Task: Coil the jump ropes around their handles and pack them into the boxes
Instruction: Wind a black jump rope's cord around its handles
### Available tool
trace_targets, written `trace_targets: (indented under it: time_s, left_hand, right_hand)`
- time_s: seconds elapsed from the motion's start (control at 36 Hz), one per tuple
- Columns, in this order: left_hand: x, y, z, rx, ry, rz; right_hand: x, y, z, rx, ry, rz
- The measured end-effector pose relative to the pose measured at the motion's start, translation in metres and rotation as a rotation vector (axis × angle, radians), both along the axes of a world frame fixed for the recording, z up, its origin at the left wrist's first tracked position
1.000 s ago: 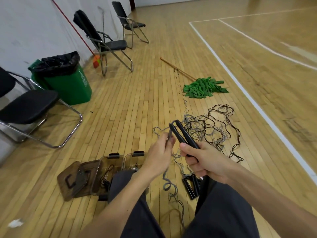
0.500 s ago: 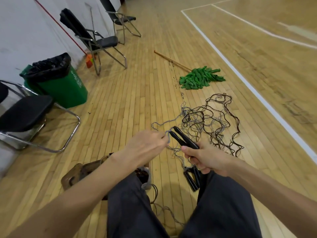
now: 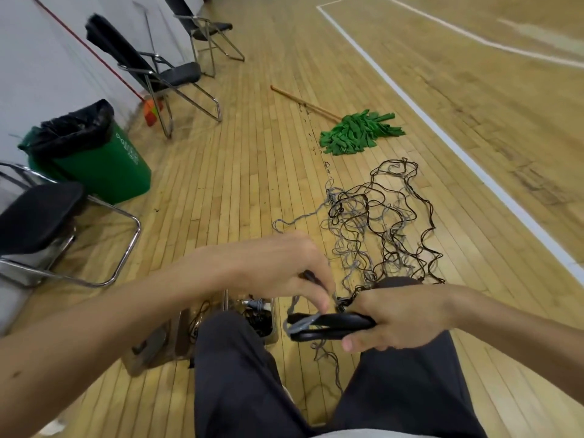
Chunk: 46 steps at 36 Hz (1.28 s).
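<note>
The right hand (image 3: 407,314) grips a pair of black handles (image 3: 335,327), held level with their free ends pointing left. The left hand (image 3: 281,267) sits just above those ends, its curled fingertips pinching the grey rope (image 3: 298,325) looped round them. Beyond both hands a tangle of ropes (image 3: 379,229) sprawls across the floor (image 3: 221,184). The boxes (image 3: 273,322) stand on the floor just beside the left knee (image 3: 234,336).

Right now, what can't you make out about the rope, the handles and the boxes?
Head view only.
boxes: mostly hidden behind the left leg; contents unreadable.
handles: their far ends sit inside the right hand.
left hand: fingertips blurred, so what they pinch is unclear.
rope tangle: strands overlap; number of ropes untellable.
</note>
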<state>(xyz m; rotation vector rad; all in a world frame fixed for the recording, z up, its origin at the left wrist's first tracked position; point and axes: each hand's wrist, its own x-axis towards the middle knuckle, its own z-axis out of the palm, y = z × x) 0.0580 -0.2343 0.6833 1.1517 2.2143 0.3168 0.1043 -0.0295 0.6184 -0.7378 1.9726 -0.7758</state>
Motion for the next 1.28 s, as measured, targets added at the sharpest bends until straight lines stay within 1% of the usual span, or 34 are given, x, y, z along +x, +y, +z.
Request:
trace_targets:
  time_s: [0.08,0.14,0.28,0.31,0.36,0.47,0.64,0.72,0.81,0.89,0.94,1.0,1.06,1.08,1.22,1.28]
  left_hand:
    - [0.002,0.006,0.002,0.125,-0.151,0.058]
    - [0.000,0.005,-0.001,0.226,-0.284,0.148]
    - [0.001,0.004,-0.006,0.436,-0.596,0.399]
    - [0.000,0.004,-0.007,0.463,-0.617,0.441]
    - [0.001,0.005,-0.005,0.511,-0.604,0.496]
    - [0.003,0.009,-0.009,0.610,-0.616,0.604]
    - [0.006,0.015,-0.019,0.701,-0.624,0.708]
    - [0.010,0.016,-0.022,0.737,-0.667,0.741]
    - [0.012,0.017,-0.025,0.766,-0.668,0.777]
    - [0.012,0.015,-0.030,0.752,-0.686,0.782]
    - [0.011,0.011,-0.034,0.687,-0.672,0.769]
    - [0.012,0.005,-0.040,0.611,-0.673,0.750]
    - [0.013,0.001,-0.045,0.591,-0.669,0.762]
    - [0.014,0.000,-0.047,0.569,-0.624,0.764]
    - [0.011,0.000,-0.050,0.406,-0.257,0.688]
    - [0.011,-0.002,-0.051,0.291,-0.047,0.587]
  right_hand:
    - [0.005,0.007,0.006,-0.037,0.123,0.051]
    - [0.007,0.011,0.012,-0.038,0.199,0.048]
    - [0.011,0.018,0.022,-0.054,0.410,-0.050]
    - [0.011,0.020,0.023,-0.074,0.437,-0.088]
    - [0.011,0.023,0.023,-0.133,0.461,-0.177]
    - [0.010,0.024,0.021,-0.333,0.405,-0.353]
    - [0.006,0.021,0.013,-0.515,0.395,-0.403]
    - [0.002,0.021,0.008,-0.597,0.263,-0.451]
    - [0.000,0.019,0.005,-0.652,0.160,-0.481]
    - [-0.001,0.016,0.002,-0.689,0.073,-0.497]
    - [-0.004,0.018,0.001,-0.746,-0.004,-0.509]
    - [-0.008,0.023,0.002,-0.797,-0.052,-0.568]
    - [-0.012,0.028,0.003,-0.785,-0.044,-0.615]
    - [-0.013,0.029,0.003,-0.773,-0.039,-0.628]
    - [-0.023,0.033,-0.011,-0.690,-0.057,-0.764]
    - [-0.026,0.035,-0.018,-0.645,-0.063,-0.801]
